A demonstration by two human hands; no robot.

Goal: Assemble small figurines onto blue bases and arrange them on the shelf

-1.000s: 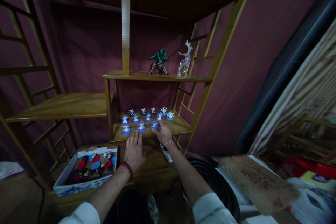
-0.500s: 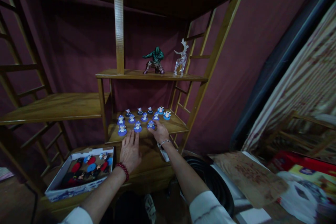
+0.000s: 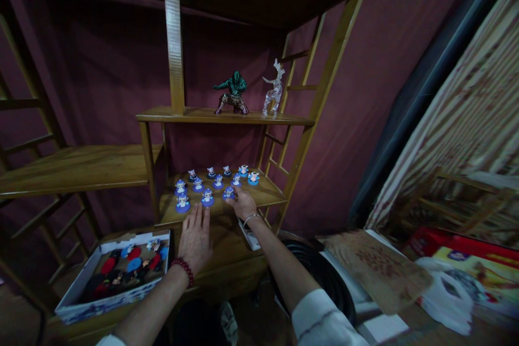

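Observation:
Several small figurines stand in rows on the lower wooden shelf [image 3: 219, 210]. My right hand [image 3: 243, 206] is closed at the shelf's front right, thumb and fingers on a purple-based figurine [image 3: 228, 193]. Left of it stands another purple-based figurine [image 3: 207, 198], just beyond my left fingertips. My left hand [image 3: 196, 240] lies with its fingers stretched out at the shelf's front edge, holding nothing. A third purple-based figurine [image 3: 183, 203] is at the front left. Behind them are black-based figurines [image 3: 211, 173] and blue-based ones [image 3: 253, 178].
Below left sits an open box [image 3: 101, 311] of mixed figurines. A dark green crouching statue [image 3: 234, 92] and a clear deer statue [image 3: 273, 92] occupy the shelf above. A wooden post [image 3: 173, 38] rises there. To the right are a black coil [image 3: 330, 281] and a plastic bag [image 3: 446, 297].
The view has shifted slightly, so the shelves appear further left. Both hands keep nearly the same places by the front figurines, the right still on the same one.

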